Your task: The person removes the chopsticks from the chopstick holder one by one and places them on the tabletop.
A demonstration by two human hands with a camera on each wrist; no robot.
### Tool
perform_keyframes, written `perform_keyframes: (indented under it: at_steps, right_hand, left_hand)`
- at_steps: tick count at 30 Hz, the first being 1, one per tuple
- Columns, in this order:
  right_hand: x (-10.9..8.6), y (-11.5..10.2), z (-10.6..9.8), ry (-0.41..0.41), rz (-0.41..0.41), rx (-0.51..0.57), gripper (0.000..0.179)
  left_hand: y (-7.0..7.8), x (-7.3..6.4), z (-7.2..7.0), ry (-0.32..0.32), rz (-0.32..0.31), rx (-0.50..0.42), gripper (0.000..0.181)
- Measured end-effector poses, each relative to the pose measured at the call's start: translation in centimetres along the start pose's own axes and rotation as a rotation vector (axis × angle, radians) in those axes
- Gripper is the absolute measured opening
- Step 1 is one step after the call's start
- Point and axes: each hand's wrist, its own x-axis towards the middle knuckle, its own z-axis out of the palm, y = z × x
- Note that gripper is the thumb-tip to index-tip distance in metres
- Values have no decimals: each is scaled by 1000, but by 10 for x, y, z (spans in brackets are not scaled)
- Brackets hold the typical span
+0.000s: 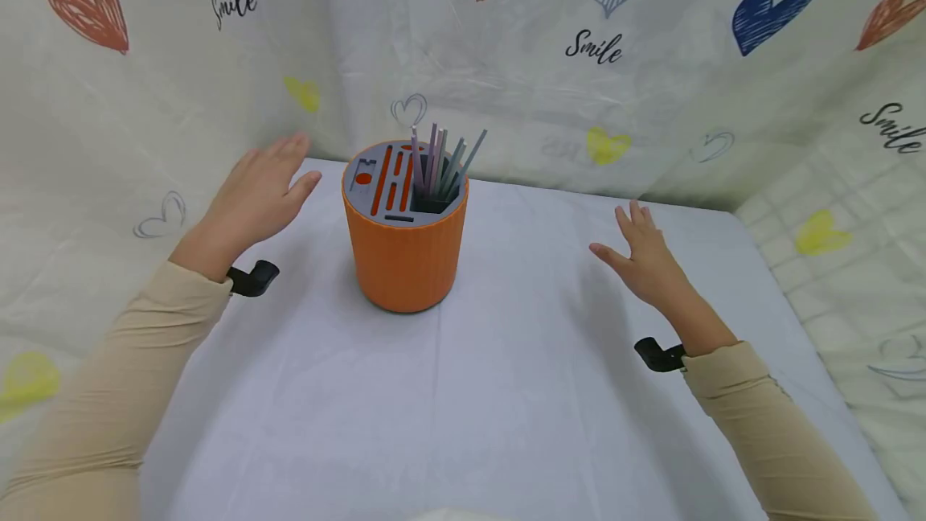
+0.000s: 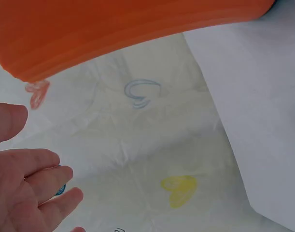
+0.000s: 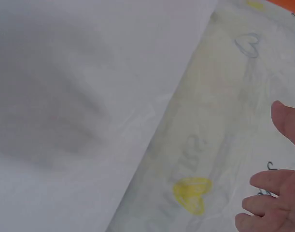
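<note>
An orange round holder (image 1: 405, 264) with a grey slotted top (image 1: 359, 197) stands upright on the table, left of centre. Several thin sticks (image 1: 436, 159), purplish and grey-green, lean in the dark square opening of that top. To the holder's left, my left hand (image 1: 264, 191) hovers with fingers extended and touches nothing. In the left wrist view the holder's orange side (image 2: 113, 29) fills the top, apart from the hand (image 2: 31, 188). My right hand (image 1: 647, 260) is raised over the table's right side, fingers spread, holding nothing; part of it shows in the right wrist view (image 3: 277, 198).
A white-covered table (image 1: 506, 392) lies under both hands. Behind it and at the sides hangs a pale curtain (image 1: 506, 79) printed with hearts and words. Each wrist wears a black camera mount, such as the left mount (image 1: 255, 278).
</note>
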Motion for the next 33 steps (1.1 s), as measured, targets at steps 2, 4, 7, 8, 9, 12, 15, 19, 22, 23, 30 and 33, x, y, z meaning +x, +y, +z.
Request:
perform_keyframes:
  at_steps: [2,4,7,8,9,12,15,19,22,23,30,33]
  right_hand:
    - [-2,-5,0,-4,-8,-6,85]
    - [-4,-9,0,-2,-23,-6,84]
    - [-5,-13,0,2,-32,-3,84]
    - [-5,-14,1,1,-33,-1,84]
    - [-5,-14,2,2,-36,2,83]
    - [-5,-14,4,-3,-41,1,83]
    - [-5,-14,5,0,-46,-6,82]
    - [-5,-14,7,5,-49,-12,82]
    - [-6,-14,7,-1,-46,-13,83]
    - [-7,-15,7,-2,-43,-17,83]
    - [-15,-17,4,7,-47,-21,82]
    - [-19,-19,4,6,-49,-18,83]
  left_hand:
    - [3,0,-2,-1,6,0,62]
    - [6,0,-3,-3,12,-4,62]
    - [10,-1,-5,4,20,-3,60]
    - [12,0,-6,9,24,-5,60]
    - [13,0,-6,12,27,-7,59]
    - [18,1,-7,25,45,-15,59]
    - [24,1,-8,23,58,-34,59]
    - [32,2,-8,17,59,-53,60]
    - [37,2,-9,15,62,-55,60]
    - [38,2,-9,12,64,-56,60]
    - [51,0,-9,10,92,-73,60]
    - [59,-1,-8,19,109,-77,59]
